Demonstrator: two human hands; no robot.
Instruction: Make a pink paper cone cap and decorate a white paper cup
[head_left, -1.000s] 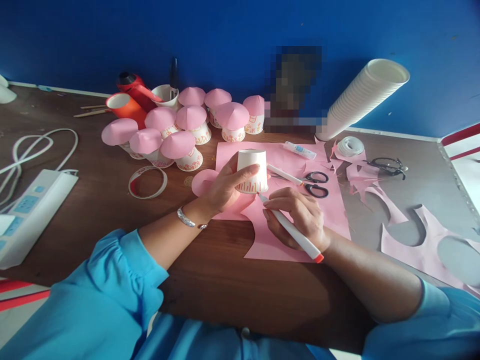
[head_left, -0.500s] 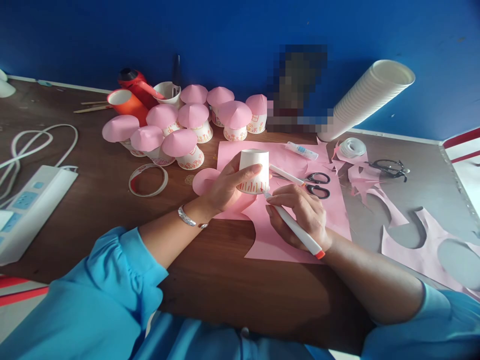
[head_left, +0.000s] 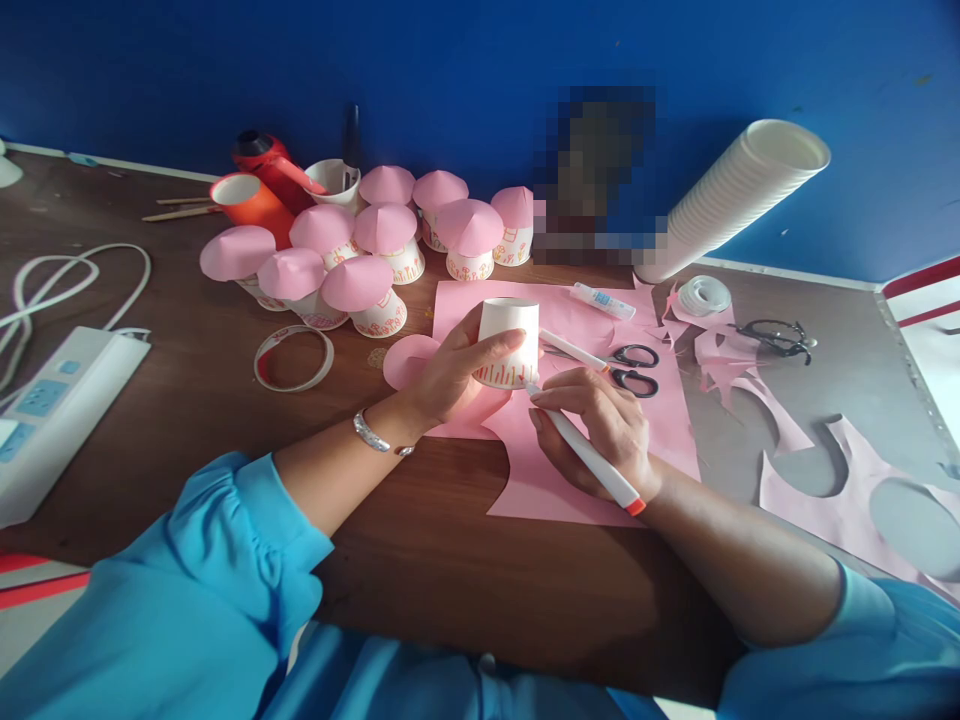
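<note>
A white paper cup (head_left: 507, 325), upside down, is gripped by my left hand (head_left: 450, 368), thumb across its front. Red and orange strokes run along the cup's lower rim. In my right hand (head_left: 596, 425) is a white marker (head_left: 589, 455) with a red end cap, its tip at the cup's lower right edge. Beneath both hands lies a pink paper sheet (head_left: 570, 490). Black-handled scissors (head_left: 636, 370) and another white marker (head_left: 574, 350) rest on it behind my right hand. A pink paper disc (head_left: 409, 362) is partly covered by my left hand.
Several decorated cups with pink cone roofs (head_left: 384, 230) stand at the back left, near an orange cup (head_left: 251, 205). A tape roll (head_left: 294, 358) lies left, beyond it a power strip (head_left: 71, 405). Stacked cups (head_left: 735, 200), glasses (head_left: 776, 338) and paper scraps (head_left: 832, 510) are right.
The marker tip stays at the cup's lower edge, with a little more red there. Both hands keep their grip; the whole view has shifted slightly.
</note>
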